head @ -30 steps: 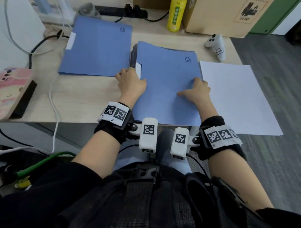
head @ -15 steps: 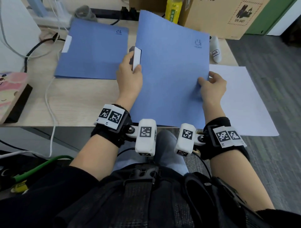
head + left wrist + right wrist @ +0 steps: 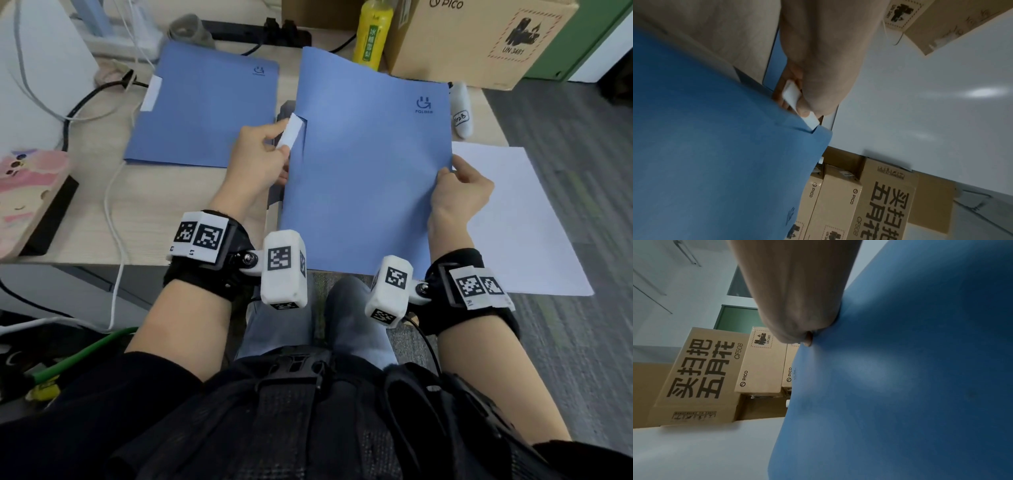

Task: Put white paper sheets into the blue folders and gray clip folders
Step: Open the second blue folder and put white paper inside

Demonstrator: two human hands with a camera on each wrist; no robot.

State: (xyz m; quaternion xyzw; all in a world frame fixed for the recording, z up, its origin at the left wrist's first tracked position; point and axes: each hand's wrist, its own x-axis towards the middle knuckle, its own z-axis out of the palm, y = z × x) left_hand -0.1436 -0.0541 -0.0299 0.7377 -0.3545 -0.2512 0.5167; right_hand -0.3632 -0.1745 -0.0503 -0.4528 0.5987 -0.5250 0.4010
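Head view: blue folder point(image 3: 370, 171) held up off the worktop point(image 3: 85, 219), tilted toward the person, between both hands. Left hand point(image 3: 255, 161) pinches the white tab point(image 3: 289, 133) on the folder's left edge; right hand point(image 3: 459, 192) grips the right edge, thumb on the front, fingers behind. Folder looks like thin card, light and bendy, so it probably flops if held by one corner; the edges and the tab seem the best places to hold. White paper sheet point(image 3: 520, 219) lies flat on the worktop just right of the right hand, part hanging over the front edge; thin, limp, likely slides easily. Second blue folder point(image 3: 205, 109) lies flat, closed, to the left. Something dark sits under the held folder, maybe a gray clip folder, cannot tell

Left wrist view: thumb clamped on the white tab point(image 3: 797, 100), fingers behind it, blue cover point(image 3: 715, 146) spreading below

Right wrist view: hand point(image 3: 797, 305) pressed on the folder point(image 3: 900, 386) edge, one fingertip point(image 3: 808, 339) shows at the rim
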